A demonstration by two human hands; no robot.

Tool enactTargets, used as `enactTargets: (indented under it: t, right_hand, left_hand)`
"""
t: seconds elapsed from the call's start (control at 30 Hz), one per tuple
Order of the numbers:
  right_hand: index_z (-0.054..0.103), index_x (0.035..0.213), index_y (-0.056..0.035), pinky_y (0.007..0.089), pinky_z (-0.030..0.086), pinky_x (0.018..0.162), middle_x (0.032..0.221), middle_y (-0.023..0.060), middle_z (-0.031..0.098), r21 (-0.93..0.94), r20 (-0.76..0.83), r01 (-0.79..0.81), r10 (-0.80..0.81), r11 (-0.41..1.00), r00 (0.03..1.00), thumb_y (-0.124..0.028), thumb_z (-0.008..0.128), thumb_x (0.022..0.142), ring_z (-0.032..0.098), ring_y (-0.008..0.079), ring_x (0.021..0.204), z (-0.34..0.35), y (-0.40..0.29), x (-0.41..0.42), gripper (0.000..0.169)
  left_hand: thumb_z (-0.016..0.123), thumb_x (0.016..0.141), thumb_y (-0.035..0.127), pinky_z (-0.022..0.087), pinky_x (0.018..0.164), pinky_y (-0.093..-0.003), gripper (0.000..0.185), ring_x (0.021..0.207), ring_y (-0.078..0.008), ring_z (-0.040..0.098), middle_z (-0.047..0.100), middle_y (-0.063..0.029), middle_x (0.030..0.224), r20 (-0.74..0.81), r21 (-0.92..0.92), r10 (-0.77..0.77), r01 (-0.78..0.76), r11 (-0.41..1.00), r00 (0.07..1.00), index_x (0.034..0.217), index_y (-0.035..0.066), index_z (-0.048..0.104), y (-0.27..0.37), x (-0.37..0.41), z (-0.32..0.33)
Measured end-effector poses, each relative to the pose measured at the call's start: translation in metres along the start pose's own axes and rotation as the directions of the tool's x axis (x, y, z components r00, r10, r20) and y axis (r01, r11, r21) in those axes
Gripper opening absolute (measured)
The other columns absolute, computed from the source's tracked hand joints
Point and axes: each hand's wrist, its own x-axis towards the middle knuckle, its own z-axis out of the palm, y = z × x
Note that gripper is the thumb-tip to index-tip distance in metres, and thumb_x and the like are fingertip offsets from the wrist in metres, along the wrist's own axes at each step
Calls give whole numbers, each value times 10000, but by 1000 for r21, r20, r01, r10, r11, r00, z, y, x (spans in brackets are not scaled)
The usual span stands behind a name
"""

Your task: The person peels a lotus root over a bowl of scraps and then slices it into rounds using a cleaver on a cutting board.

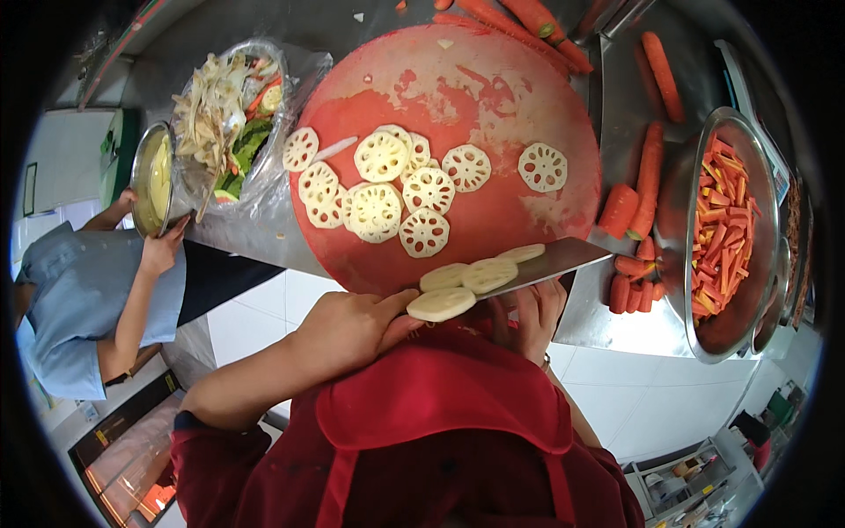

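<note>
Before me is a round red cutting board (528, 224) with worn, pale patches. Several lotus root slices (381, 156), white and full of holes, lie on it, some overlapping. At the board's near edge is a broad cleaver blade (571, 256), its face turned up. Several more lotus root slices (490, 274) rest on that face. My left hand (350, 323) is closed at the blade's left end; the handle is hidden. My right hand (538, 313) is under the blade with fingers curled, and the blade hides what its fingers touch.
At right stand a steel bowl (700, 343) of carrot strips (723, 231) and several carrot pieces (619, 210). Whole carrots (508, 26) lie behind the board. Left, a plastic-lined bowl (264, 47) holds peelings (208, 99). Beyond it a co-worker (99, 284) holds a metal bowl (140, 178).
</note>
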Motion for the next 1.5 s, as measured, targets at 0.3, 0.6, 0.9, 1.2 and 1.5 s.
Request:
enactTargets:
  t: [0.3,0.6,0.9,1.2,1.5]
  right_hand:
    - [573,964,-28,376,476,765,1026,152,561,126,7,-86,86,988,996,-21,739,688,556,323,917,-1,11,2,322]
    - [553,1015,-14,443,434,842,1097,180,522,-67,50,6,-3,998,999,-67,762,613,517,367,985,8,7,2,456]
    - [584,896,-82,414,464,773,1048,126,539,20,-37,225,-224,974,974,-28,763,577,536,348,911,8,13,5,369]
    - [616,928,-56,421,464,798,1039,135,533,43,62,141,-144,989,988,-33,742,651,535,343,970,13,10,0,305]
    - [577,1010,-55,430,458,833,1074,134,531,598,446,-511,273,618,852,-81,733,688,528,320,1012,23,33,-39,359]
  left_hand:
    - [475,940,319,500,564,-384,333,646,-299,629,655,-129,778,-43,-140,-75,69,988,996,1090,60,621,-16,-6,-23]
    - [497,911,377,440,448,-364,381,481,-252,552,542,-68,572,18,61,-54,53,997,998,1127,86,614,-4,-44,-31]
    - [482,928,345,463,476,-365,356,529,-265,586,584,-85,608,41,-88,-87,91,992,995,1116,73,613,-13,-48,-13]
    - [511,904,365,441,455,-355,378,489,-243,554,539,-69,580,39,-43,-111,113,993,993,1127,77,612,-4,-63,-33]
    - [535,872,415,416,422,-333,448,453,-204,524,471,-39,555,94,80,-54,47,996,994,1126,55,612,0,-85,-39]
